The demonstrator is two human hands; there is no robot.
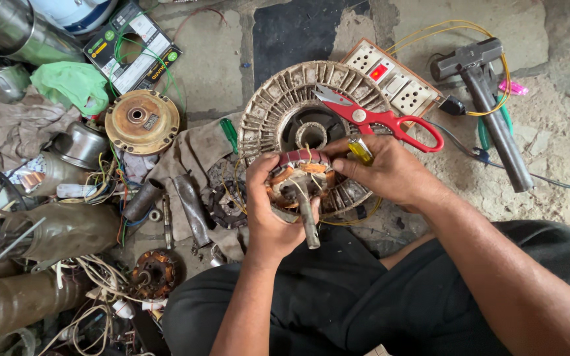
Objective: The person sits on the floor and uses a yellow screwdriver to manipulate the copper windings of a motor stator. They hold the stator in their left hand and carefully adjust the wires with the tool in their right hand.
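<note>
Head view looks down on a dusty floor (549, 138) where a round ribbed motor housing (278, 105) lies, red scissors (380, 118) resting on its rim. Over it, the left hand (272, 211) wraps around a wound motor core (298, 175) by its shaft, while the right hand (384, 171) pinches a yellow-handled tool (360, 150) against the windings. A white switchboard (394, 79) and hammer (489, 105) lie behind; a black-and-green box (133, 46) sits upper left.

A single head-worn camera looks steeply down, close over the lap, onto the cluttered concrete floor (549, 145).
</note>
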